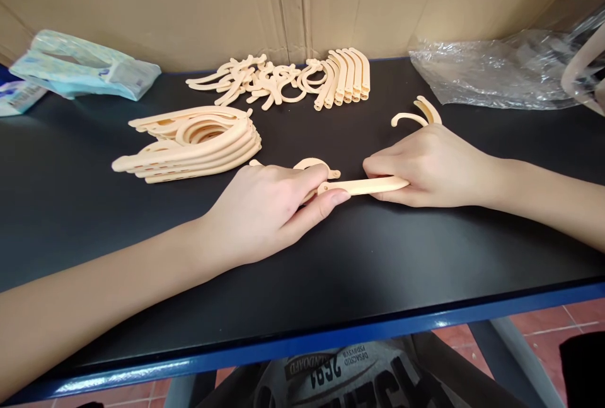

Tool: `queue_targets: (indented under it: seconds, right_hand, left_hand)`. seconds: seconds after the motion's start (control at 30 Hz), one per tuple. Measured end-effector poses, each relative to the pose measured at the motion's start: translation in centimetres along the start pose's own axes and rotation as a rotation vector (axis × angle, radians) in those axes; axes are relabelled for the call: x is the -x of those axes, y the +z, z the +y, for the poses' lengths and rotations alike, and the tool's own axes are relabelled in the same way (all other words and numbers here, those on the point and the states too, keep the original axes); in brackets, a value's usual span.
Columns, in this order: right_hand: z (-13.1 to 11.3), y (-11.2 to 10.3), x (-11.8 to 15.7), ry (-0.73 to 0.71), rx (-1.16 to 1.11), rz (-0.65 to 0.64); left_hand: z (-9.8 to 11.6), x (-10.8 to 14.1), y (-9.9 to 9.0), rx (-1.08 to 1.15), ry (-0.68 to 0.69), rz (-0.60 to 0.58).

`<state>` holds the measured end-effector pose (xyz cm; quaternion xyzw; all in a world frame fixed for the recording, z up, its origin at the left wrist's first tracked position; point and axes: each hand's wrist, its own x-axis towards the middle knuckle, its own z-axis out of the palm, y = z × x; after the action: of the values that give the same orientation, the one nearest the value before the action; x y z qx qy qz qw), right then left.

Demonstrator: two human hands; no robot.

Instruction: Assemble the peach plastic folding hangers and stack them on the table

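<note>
- Head view, clock directions from the held part: a beige hanger arm (368,186) is lying between both hands, above the black tabletop (401,256).
- The left hand (271,203), at nine o'clock, is pinching its holed end between thumb and fingers.
- The right hand (428,165), at three o'clock, is closing around its other end.
- Folded hangers (208,149) are lying stacked toward ten o'clock.
- Matching arms (348,77) are standing in a row at twelve o'clock.

I count my two bare hands (269,206), one stack of nested cream plastic hangers (193,157), one row of curved cream plastic arms (350,77), two pale-blue plastic packets (75,83).
</note>
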<state>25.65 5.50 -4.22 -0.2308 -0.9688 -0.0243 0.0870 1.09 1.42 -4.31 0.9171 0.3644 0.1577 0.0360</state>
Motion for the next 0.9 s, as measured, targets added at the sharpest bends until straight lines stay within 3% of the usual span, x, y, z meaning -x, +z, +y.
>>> queue_targets:
  seconds: [0.9]
  right_hand:
    - [0.06, 0.19, 0.04, 0.007, 0.028, 0.043]
  left_hand:
    - [0.29, -0.4, -0.13, 0.058, -0.08, -0.062]
